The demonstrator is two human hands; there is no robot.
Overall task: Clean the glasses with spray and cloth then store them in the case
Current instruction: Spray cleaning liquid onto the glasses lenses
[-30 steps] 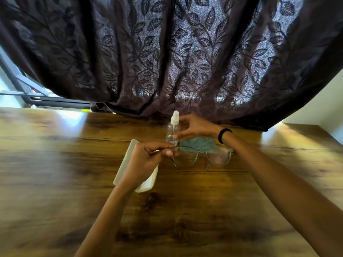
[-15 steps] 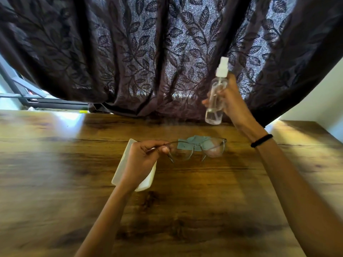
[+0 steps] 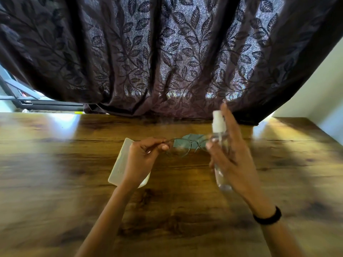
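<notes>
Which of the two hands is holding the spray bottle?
The right hand, with the black wristband, grips the clear spray bottle; the left hand pinches the glasses.

I look down on a wooden table (image 3: pixel 55 182) with dark, knotty grain, glossy enough to catch bright patches of daylight at its far left and far right. Behind it hangs a dark purple curtain (image 3: pixel 167 52) patterned with leaves, light glowing through the weave. At left, below the curtain's edge, I see a dark window frame (image 3: pixel 46 106). A pale wall (image 3: pixel 315 89) stands at right.
</notes>
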